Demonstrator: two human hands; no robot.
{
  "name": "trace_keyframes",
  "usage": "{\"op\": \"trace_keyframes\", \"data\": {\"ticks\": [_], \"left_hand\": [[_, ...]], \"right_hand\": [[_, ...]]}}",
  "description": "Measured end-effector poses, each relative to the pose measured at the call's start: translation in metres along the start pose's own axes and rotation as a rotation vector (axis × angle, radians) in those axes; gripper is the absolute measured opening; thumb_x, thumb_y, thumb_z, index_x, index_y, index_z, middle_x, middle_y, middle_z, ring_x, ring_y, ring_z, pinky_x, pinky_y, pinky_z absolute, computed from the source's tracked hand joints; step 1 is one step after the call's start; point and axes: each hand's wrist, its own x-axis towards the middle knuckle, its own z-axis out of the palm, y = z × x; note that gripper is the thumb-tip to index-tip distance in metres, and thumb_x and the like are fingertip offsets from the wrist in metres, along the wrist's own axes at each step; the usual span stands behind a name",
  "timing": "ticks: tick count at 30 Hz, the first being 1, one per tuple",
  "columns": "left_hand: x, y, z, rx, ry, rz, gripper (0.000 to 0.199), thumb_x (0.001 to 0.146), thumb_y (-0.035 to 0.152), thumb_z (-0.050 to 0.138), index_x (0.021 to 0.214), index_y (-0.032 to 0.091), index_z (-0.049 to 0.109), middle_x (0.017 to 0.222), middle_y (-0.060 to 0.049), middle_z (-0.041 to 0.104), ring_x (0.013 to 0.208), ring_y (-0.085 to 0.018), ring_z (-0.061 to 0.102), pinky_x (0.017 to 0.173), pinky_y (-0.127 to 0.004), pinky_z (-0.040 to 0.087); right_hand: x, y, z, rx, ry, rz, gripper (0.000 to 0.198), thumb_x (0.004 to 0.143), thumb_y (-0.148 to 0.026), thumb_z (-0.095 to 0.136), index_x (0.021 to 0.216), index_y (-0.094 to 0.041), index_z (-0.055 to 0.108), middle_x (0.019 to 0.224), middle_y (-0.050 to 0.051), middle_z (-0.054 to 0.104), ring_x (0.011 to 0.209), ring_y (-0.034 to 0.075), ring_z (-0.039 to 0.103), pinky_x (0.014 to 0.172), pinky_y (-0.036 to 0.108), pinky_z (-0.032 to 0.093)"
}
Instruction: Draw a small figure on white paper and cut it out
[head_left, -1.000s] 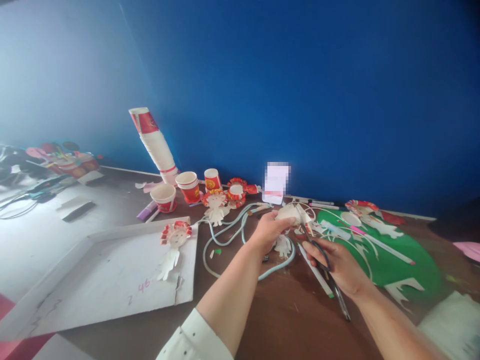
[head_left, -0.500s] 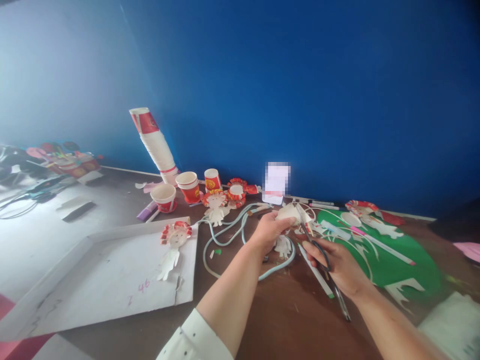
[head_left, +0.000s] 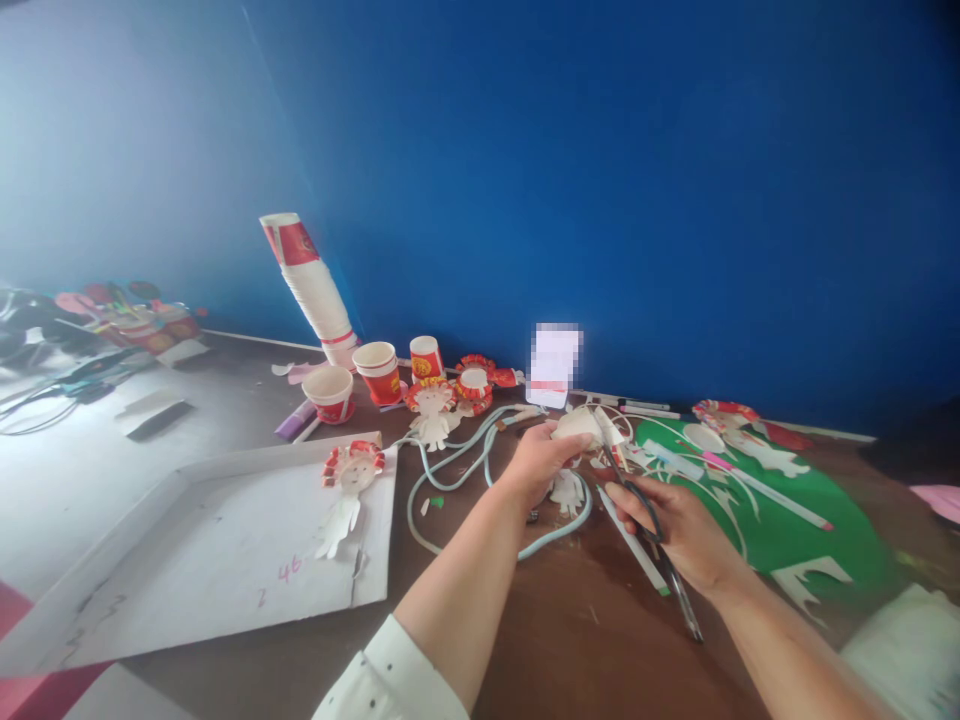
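Observation:
My left hand (head_left: 541, 462) is closed on a cut paper cup (head_left: 576, 427), pinching its pale, round part between thumb and fingers. In my right hand (head_left: 679, 525) are black-handled scissors (head_left: 646, 508), their blades pointing up at the cup's right edge. A dark pen (head_left: 686, 605) sticks out below that hand; whether the hand grips it I cannot tell. Beneath my hands lies a white paper figure cutout (head_left: 568, 492). A white marker with a green end (head_left: 636, 545) rests on the table beside my right hand.
A leaning stack of paper cups (head_left: 315, 295) stands by the blue wall, near several red cups (head_left: 377, 375). A pale blue cable (head_left: 420, 515) loops across the table. Left is a white box lid (head_left: 225, 540) with a lion-like paper figure (head_left: 354, 470); right, green paper (head_left: 817, 500) with scraps.
Almost nothing differs. Both hands keep their places, with the scissors still at the edge of the paper cup; the view has shifted very slightly.

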Motion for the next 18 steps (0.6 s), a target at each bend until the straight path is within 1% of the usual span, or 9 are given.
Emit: {"op": "trace_keyframes", "data": {"ticks": [6,11,18], "left_hand": [[0.0002,0.0016,-0.0021,0.013,-0.04,-0.048,0.036,0.059,0.034,0.082,0.078,0.01,0.063,0.064,0.0,0.056,0.054,-0.006,0.043,0.056,-0.025,0.028],[0.0017,-0.001,-0.0031,-0.003,-0.084,-0.043,0.038,0.059,0.036,0.082,0.079,0.009,0.064,0.067,-0.001,0.057,0.056,-0.007,0.044,0.058,-0.026,0.03],[0.0006,0.0004,-0.0025,-0.007,-0.069,-0.075,0.04,0.058,0.036,0.083,0.082,0.009,0.065,0.068,-0.002,0.059,0.056,-0.007,0.046,0.058,-0.025,0.032]], "right_hand": [[-0.0022,-0.0047,0.0011,-0.064,-0.006,-0.023,0.048,0.073,-0.057,0.073,0.104,-0.02,0.073,0.064,-0.001,0.057,0.059,0.013,0.051,0.051,0.022,0.039],[-0.0011,-0.0025,0.0004,-0.062,0.017,-0.024,0.046,0.073,-0.059,0.072,0.098,-0.021,0.074,0.065,-0.001,0.059,0.06,0.014,0.053,0.051,0.022,0.039],[-0.0012,-0.0011,-0.0012,-0.024,0.017,-0.013,0.04,0.073,-0.056,0.073,0.089,-0.02,0.072,0.064,-0.002,0.057,0.058,0.012,0.051,0.05,0.022,0.037]]}}
